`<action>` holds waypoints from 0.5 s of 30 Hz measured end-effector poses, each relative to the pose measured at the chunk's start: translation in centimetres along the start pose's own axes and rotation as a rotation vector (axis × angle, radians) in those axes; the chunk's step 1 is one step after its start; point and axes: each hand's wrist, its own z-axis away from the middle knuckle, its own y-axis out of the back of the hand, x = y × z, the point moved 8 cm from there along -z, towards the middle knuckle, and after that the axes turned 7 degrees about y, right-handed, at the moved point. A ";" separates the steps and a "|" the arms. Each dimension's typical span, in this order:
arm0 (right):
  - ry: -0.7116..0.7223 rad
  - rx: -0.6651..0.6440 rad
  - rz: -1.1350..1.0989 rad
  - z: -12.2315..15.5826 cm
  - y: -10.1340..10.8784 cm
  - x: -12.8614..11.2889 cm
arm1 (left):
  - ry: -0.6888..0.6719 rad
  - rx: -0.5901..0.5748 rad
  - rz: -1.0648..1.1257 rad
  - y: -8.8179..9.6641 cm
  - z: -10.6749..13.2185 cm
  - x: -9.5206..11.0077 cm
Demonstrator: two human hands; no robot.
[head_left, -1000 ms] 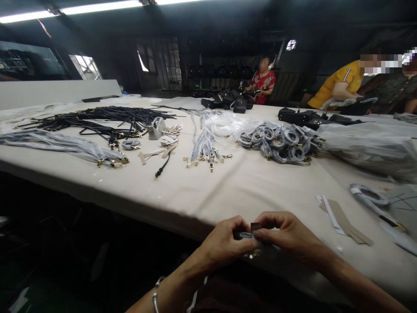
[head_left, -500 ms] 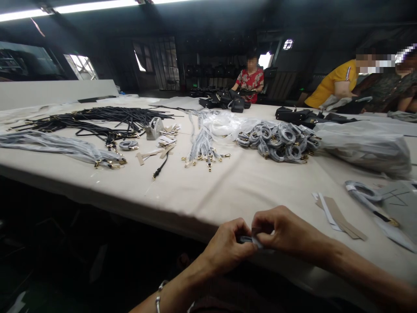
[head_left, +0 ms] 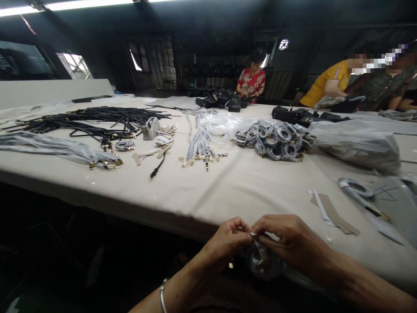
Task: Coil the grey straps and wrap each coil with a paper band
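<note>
At the near table edge, my left hand [head_left: 226, 241] and my right hand [head_left: 289, 239] meet fingertip to fingertip, both closed in a pinch. Below them hangs a plastic-wrapped coiled strap [head_left: 263, 266], with a bit of gold metal in it. A small white strip [head_left: 254, 234] shows between the fingertips; the fingers partly hide it. To the right of my right hand lie brown and white paper strips [head_left: 337, 215]. Further right is another wrapped coiled strap [head_left: 356, 189] with a gold clasp.
A heap of wrapped coiled straps [head_left: 276, 139] sits mid-table beside a fan of wrapped straps [head_left: 200, 145]. Black straps [head_left: 107, 117] and a grey dispenser-like block [head_left: 150, 129] lie left. Across the table, a person in red [head_left: 252, 82] and one in yellow [head_left: 327, 82] handle black items.
My right hand has turned over the strap, its fingers now pointing at the left fingertips. The coil has come into view below the hands. The view has shifted slightly.
</note>
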 end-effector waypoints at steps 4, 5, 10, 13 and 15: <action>-0.004 -0.032 0.114 -0.3 0.2 0.6 | -0.070 -0.054 -0.182 -1.0 0.5 1.1; 0.007 -0.039 0.128 -0.4 0.3 0.6 | -0.108 -0.024 -0.229 -1.0 0.6 1.5; 0.187 -0.084 0.195 -0.7 -0.2 -0.1 | -0.103 0.016 -0.107 -0.9 0.1 1.7; 0.327 -0.121 0.305 -0.5 -0.8 -0.8 | -0.078 0.038 -0.032 -0.5 -0.5 1.3; 0.384 -0.129 0.350 -0.2 -1.1 -1.0 | -0.052 0.050 0.027 -0.2 -1.0 0.7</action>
